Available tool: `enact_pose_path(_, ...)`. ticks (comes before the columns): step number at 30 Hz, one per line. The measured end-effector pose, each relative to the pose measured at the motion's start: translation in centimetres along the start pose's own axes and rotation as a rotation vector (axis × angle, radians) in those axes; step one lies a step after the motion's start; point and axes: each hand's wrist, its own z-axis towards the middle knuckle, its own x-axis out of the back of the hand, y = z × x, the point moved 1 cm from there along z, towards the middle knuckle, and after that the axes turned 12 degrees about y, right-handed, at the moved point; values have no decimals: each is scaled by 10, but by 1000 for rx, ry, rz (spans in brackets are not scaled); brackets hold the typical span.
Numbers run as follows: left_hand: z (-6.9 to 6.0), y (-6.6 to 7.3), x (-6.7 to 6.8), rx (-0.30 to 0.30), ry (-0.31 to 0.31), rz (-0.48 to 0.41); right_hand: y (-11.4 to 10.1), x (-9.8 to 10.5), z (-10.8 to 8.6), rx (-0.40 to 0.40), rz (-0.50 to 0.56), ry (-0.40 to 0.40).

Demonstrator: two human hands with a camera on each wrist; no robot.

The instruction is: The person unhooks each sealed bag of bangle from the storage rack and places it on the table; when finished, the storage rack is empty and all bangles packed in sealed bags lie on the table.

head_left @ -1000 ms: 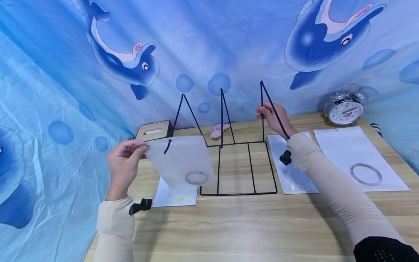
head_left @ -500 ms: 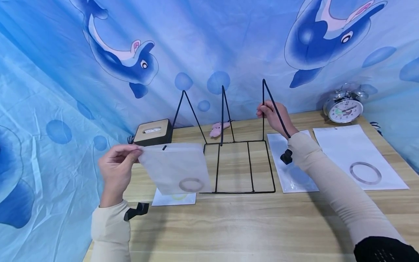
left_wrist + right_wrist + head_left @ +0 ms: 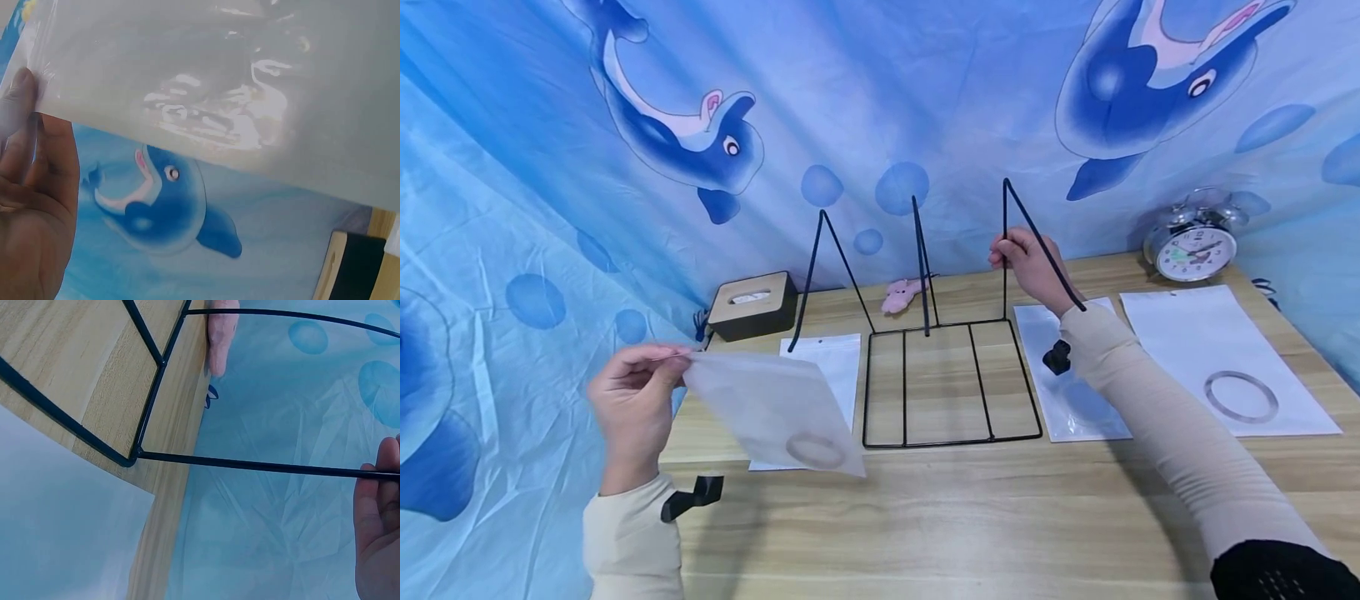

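My left hand (image 3: 636,408) pinches the upper left corner of a translucent plastic bag (image 3: 767,392) with a grey ring mark low on it. The bag slants in the air left of a black wire rack (image 3: 905,387), apart from its left prong. In the left wrist view, the glossy bag (image 3: 206,94) runs out from the thumb and fingers of the left hand (image 3: 37,206). My right hand (image 3: 1033,267) holds the rack's right upright near mid-height. The right wrist view shows fingers of the right hand (image 3: 384,519) against the thin rod (image 3: 262,467).
A white bag (image 3: 835,354) lies left of the rack, partly hidden by the held one. Two more, a white bag (image 3: 1063,417) and a bigger bag (image 3: 1210,333), lie to the right. Behind stand a tissue box (image 3: 752,308), a pink toy (image 3: 901,296) and an alarm clock (image 3: 1195,250).
My left hand has moved left and down with the bag, and the rack's left prong no longer passes through the bag's top. The right hand stays on the upright.
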Motion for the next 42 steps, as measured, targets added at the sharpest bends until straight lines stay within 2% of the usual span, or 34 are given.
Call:
enact_pose_path(3,0,1,8,28,40,-14,9,0,3,3,12,11)
enact_pose_path(5,1,1,13,42,61,7,15,1,5,1,4,22)
enact_pose_path(10,2,4,27,102,99,186,26,-2,8,2,-3,35)
enact_pose_path(13,3,4,38,181,133,350,28,-3,8,3,3,32)
enact_pose_path(17,5,-1,57,349,153,544,28,-2,8,13,5,37)
enact_pose_path(21,9,-11,79,500,132,639,27,-1,8,16,14,35)
enact_pose_path(24,13,-18,94,558,144,665,28,-2,8,7,19,25)
enact_pose_path(28,17,-24,111,622,164,791,30,-2,7,-9,12,25)
enact_pose_path(33,23,-33,126,685,130,964,33,-2,7,8,19,31)
enact_pose_path(37,27,-39,136,684,106,1075,34,-4,9,9,16,25)
enact_pose_path(39,30,-41,139,682,86,1142,24,-3,6,-5,11,18)
enact_pose_path(42,36,-46,142,680,53,1233,19,-2,6,-25,12,15)
